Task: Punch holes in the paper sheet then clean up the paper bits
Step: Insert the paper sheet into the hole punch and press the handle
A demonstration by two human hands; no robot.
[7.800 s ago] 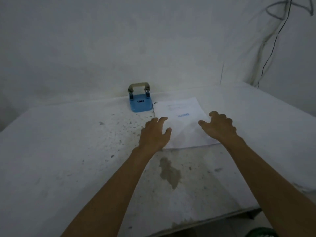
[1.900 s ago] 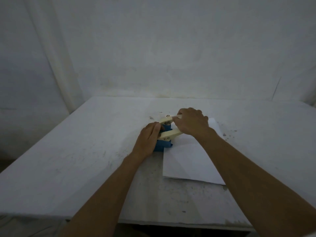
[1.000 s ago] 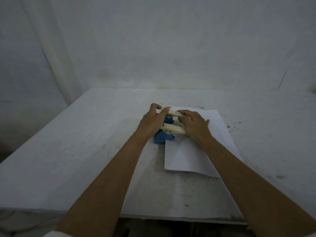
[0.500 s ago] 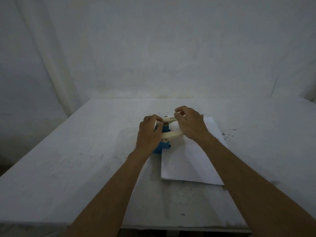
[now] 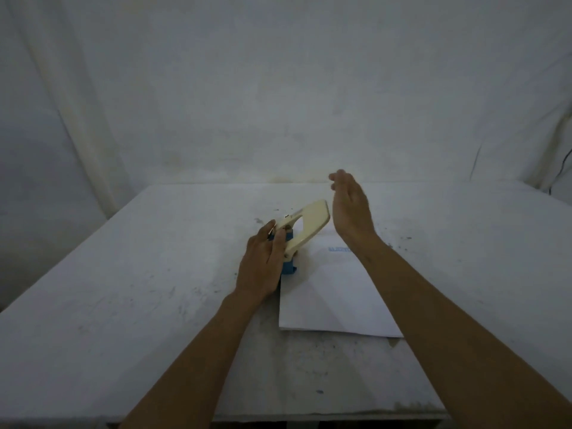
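Both hands up: left hand [image 5: 263,261] grips hole punch [image 5: 301,233]; right hand [image 5: 349,209] open, empty, above paper sheet [image 5: 334,295].

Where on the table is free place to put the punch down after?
The table is bare left of the left hand, and right of the paper sheet. The middle is crowded: hole punch, sheet and right hand.

the punch [image 5: 292,243] has a cream lever over a blue base. the sheet [image 5: 334,295] is white with a short line of blue print near its far end. the table [image 5: 139,274] is off-white, flecked with dark specks. the wall [image 5: 278,88] is plain white.
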